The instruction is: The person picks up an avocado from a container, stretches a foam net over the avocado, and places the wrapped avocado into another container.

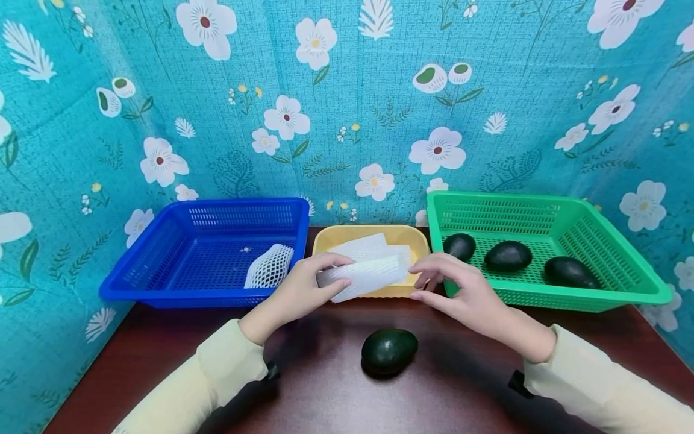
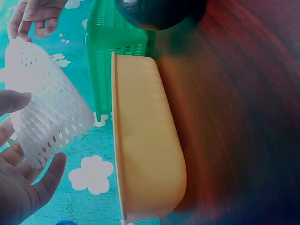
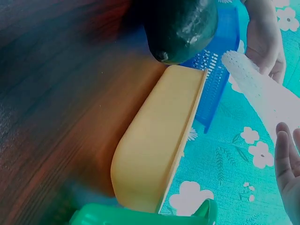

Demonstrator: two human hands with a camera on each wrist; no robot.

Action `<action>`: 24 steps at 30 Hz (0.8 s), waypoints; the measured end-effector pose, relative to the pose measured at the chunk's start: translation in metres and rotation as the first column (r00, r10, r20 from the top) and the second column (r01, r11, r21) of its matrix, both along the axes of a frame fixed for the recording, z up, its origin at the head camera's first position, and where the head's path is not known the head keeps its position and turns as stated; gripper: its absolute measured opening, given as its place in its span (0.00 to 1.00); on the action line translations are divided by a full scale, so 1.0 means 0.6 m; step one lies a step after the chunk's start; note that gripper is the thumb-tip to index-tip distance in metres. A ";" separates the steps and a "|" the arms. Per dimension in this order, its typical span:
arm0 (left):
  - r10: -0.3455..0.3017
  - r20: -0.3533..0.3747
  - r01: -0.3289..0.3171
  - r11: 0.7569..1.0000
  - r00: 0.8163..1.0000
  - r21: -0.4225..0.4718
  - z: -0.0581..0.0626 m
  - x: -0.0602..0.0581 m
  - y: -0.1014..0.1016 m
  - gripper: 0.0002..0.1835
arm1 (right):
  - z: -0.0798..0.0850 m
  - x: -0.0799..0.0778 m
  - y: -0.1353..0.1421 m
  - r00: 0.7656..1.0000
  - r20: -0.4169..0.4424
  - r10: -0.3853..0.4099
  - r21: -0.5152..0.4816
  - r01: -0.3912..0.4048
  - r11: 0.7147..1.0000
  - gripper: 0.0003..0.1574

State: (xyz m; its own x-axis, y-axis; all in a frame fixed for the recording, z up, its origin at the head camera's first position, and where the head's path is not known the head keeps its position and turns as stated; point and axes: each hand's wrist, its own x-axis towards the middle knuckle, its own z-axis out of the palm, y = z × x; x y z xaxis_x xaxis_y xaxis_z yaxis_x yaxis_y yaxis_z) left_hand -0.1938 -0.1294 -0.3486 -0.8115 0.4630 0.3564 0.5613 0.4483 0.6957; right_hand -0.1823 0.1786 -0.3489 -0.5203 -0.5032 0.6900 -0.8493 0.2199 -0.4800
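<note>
My left hand [image 1: 295, 289] holds a white foam net sleeve [image 1: 371, 278] by its left end, over a yellow tray [image 1: 347, 229]. In the left wrist view the sleeve is flattened, with thumb and fingers on either side of it. My right hand [image 1: 468, 292] is at the sleeve's other end, fingers loosely bent and fingertips close to its edge. More white foam sleeves [image 1: 360, 246] lie in the tray behind the held one. A dark green avocado [image 1: 389, 351] rests on the table in front of the tray, between my forearms.
A blue basket [image 1: 208, 294] on the left contains a bulging white foam net [image 1: 269, 267]. On the right, a green basket [image 1: 575, 301] holds three dark avocados [image 1: 508, 256]. Behind everything hangs a teal flowered cloth [image 1: 352, 120]. The table [image 1: 320, 398] is dark reddish wood.
</note>
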 end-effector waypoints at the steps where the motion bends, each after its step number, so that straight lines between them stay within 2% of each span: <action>1: -0.004 0.000 0.004 1.000 1.000 0.005 -0.001 0.001 -0.001 0.16 | 0.000 0.000 -0.002 1.000 0.005 0.002 0.001 -0.002 1.000 0.35; 10: -0.064 -0.007 0.065 0.997 0.998 0.041 -0.016 0.010 -0.005 0.16 | -0.006 -0.002 -0.020 0.995 0.071 0.069 0.010 -0.070 0.997 0.33; 16: -0.124 0.007 0.124 0.991 0.992 0.055 -0.022 0.016 -0.001 0.18 | -0.012 -0.002 -0.035 0.993 0.057 0.103 0.048 -0.105 0.993 0.26; 19: -0.156 0.031 0.154 0.987 0.987 0.054 -0.022 0.018 0.003 0.20 | -0.015 -0.002 -0.042 0.993 0.042 0.108 0.064 -0.110 0.992 0.26; 22: -0.168 0.041 0.167 0.985 0.985 0.045 -0.020 0.020 0.008 0.21 | -0.018 -0.002 -0.048 0.994 0.022 0.111 0.075 -0.112 0.991 0.25; 24: -0.172 0.039 0.171 0.984 0.984 0.045 -0.019 0.021 0.012 0.22 | -0.020 -0.003 -0.052 0.994 0.004 0.107 0.089 -0.107 0.990 0.20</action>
State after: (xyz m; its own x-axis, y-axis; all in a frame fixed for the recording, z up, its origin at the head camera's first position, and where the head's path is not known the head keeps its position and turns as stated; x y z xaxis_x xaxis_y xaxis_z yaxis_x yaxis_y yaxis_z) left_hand -0.1812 -0.1221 -0.3600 -0.7361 0.5824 0.3449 0.5970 0.3186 0.7363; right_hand -0.1839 0.1471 -0.3608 -0.4598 -0.6149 0.6407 -0.8706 0.1696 -0.4619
